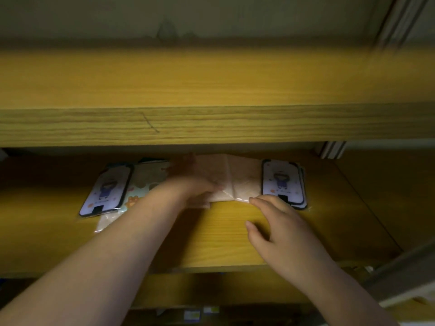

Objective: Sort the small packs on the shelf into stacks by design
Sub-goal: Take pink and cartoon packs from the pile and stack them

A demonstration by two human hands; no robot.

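Head view into a yellow wooden shelf (pixel 223 231), with the board above (pixel 211 123) hiding the back of the compartment. Both bare arms reach in.

The left hand (pixel 197 187) lies over a group of pale, translucent packs (pixel 237 177) at mid-shelf. It is motion-blurred, so whether its fingers press flat or pinch a pack cannot be told. The right hand (pixel 275 222) hovers at the front right corner of the same packs, fingers apart and relaxed, the tips touching or just short of the pack edge, holding nothing.

To the right, just beside the pale packs, stands a small stack of dark-framed packs printed with a cartoon figure (pixel 282 182). A single pack of the same figure design (pixel 106 189) lies at the left, tilted, touching a light pack with orange animal prints (pixel 141 184) that runs under the left forearm. Another clear pack (pixel 103 223) juts out below these two.

Judgement on handling: the packs look like thin items in glossy plastic sleeves, so they are probably light, slightly flexible and slippery, apt to slide over one another. A stack is best gathered by squaring its edges from both sides. A single pack is best lifted by a free corner or long edge, pinched between thumb and fingers. Sorting appears partly done: the left-hand figure pack is not yet joined to the right stack.
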